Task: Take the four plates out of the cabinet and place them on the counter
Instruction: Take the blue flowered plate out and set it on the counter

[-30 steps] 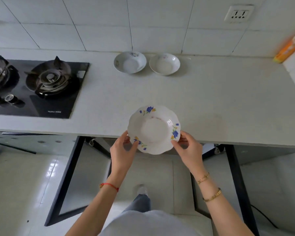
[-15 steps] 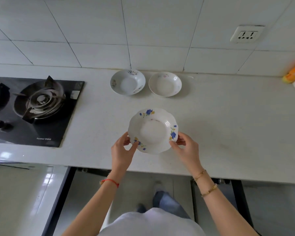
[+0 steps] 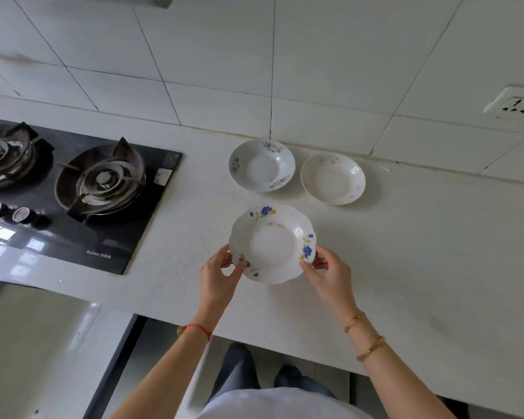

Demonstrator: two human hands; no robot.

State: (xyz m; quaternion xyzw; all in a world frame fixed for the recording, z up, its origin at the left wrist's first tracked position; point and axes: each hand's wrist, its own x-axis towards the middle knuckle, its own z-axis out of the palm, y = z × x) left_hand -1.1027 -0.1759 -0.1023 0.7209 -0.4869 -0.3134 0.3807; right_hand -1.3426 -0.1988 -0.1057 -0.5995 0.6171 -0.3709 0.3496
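Observation:
A white scalloped plate with blue and yellow flowers (image 3: 272, 243) is over the middle of the white counter (image 3: 421, 267); whether it rests on the surface I cannot tell. My left hand (image 3: 220, 275) grips its near left rim and my right hand (image 3: 328, 275) grips its near right rim. Two more plates stand side by side at the back by the wall: a bluish one with faint flowers (image 3: 261, 165) and a cream one (image 3: 332, 178) to its right. The cabinet is below the counter, out of sight.
A black gas hob (image 3: 82, 195) with two burners and knobs fills the counter's left part. A wall socket (image 3: 516, 104) sits on the tiled wall at upper right. Below the counter edge I see my legs and the floor.
Both hands carried the flowered plate forward from the counter's front edge to over its middle, closer to the two back plates. The view has tilted and shifted left.

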